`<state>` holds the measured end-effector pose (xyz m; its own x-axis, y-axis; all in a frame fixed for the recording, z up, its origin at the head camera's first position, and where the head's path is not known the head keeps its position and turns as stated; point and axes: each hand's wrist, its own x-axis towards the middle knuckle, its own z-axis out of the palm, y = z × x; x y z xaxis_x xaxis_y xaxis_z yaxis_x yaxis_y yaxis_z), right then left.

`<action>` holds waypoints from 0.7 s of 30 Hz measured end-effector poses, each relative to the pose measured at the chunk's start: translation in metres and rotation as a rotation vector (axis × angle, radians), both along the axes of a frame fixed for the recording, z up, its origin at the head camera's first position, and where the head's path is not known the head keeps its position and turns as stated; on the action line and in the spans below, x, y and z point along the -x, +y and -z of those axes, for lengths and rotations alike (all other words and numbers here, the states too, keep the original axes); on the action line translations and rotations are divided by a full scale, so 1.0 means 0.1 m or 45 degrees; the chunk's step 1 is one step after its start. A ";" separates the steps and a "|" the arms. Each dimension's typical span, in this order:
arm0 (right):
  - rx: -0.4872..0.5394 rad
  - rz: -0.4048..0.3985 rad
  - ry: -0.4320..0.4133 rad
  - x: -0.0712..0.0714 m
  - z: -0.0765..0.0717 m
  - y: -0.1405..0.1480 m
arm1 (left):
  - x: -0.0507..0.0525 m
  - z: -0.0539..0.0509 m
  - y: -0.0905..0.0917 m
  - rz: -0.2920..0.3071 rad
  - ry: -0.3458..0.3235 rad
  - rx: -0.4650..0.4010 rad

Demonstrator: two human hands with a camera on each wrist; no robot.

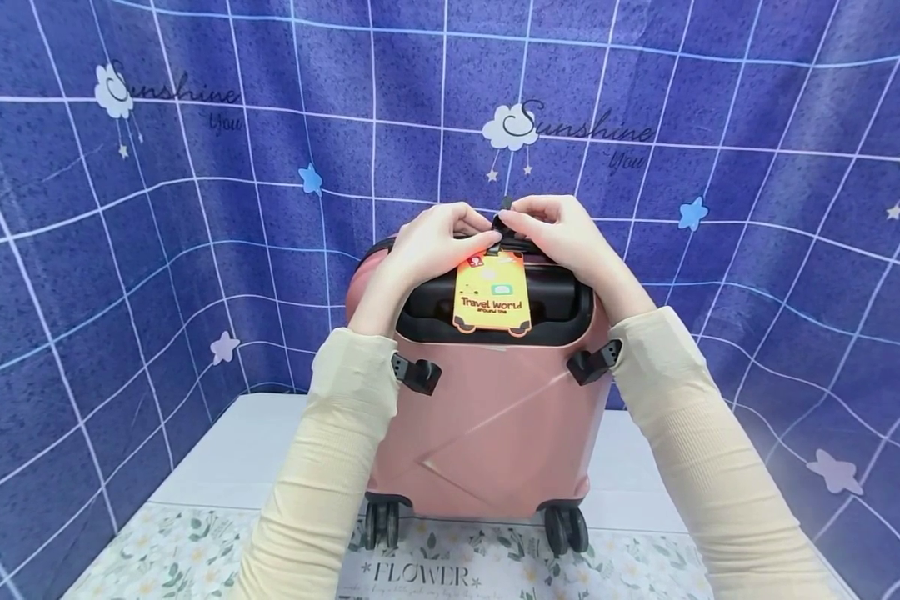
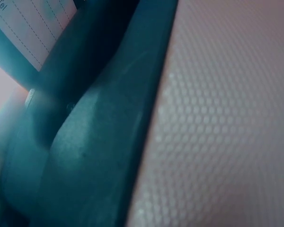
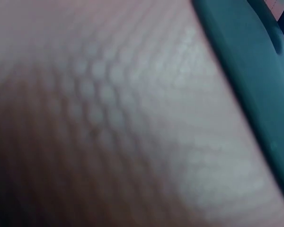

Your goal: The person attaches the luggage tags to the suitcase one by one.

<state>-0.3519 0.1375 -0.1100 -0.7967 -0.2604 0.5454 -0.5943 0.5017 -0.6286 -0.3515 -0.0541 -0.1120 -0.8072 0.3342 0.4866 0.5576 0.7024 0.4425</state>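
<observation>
A pink hard-shell suitcase (image 1: 495, 417) stands upright on its wheels in the head view. From its top hangs a yellow luggage tag (image 1: 492, 292) printed "Travel World", in front of the black handle recess (image 1: 562, 304). My left hand (image 1: 438, 237) pinches the tag's black strap (image 1: 497, 237) near its lower part. Close beside it, my right hand (image 1: 558, 229) pinches the same strap higher up. Both wrist views are filled by the textured shell and dark trim; the left one also catches a lined card (image 2: 35, 23) on the tag. Neither hand shows in the wrist views.
Black wrist cameras (image 1: 418, 375) sit at both cuffs, close to the suitcase front. Below lies a white surface with a flower-printed mat (image 1: 195, 554). A blue gridded curtain (image 1: 390, 100) hangs behind and at both sides.
</observation>
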 end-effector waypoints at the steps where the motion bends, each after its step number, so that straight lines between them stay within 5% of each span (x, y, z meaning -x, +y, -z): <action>1: 0.000 0.004 -0.001 0.00 0.00 0.00 | 0.00 0.00 0.00 -0.001 0.001 0.001; 9: -0.026 0.011 0.041 -0.01 -0.01 0.01 | -0.03 -0.03 0.03 -0.023 0.027 0.044; 15: -0.013 0.035 0.032 -0.01 -0.03 0.02 | -0.02 -0.03 0.04 0.023 0.091 -0.087; 21: 0.003 0.023 0.004 0.00 0.02 -0.01 | -0.14 0.11 0.00 0.057 0.388 -0.322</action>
<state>-0.3515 0.1366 -0.1118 -0.7997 -0.2449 0.5482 -0.5870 0.5110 -0.6280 -0.3378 -0.0545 -0.1227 -0.6003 0.2047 0.7732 0.7177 0.5646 0.4077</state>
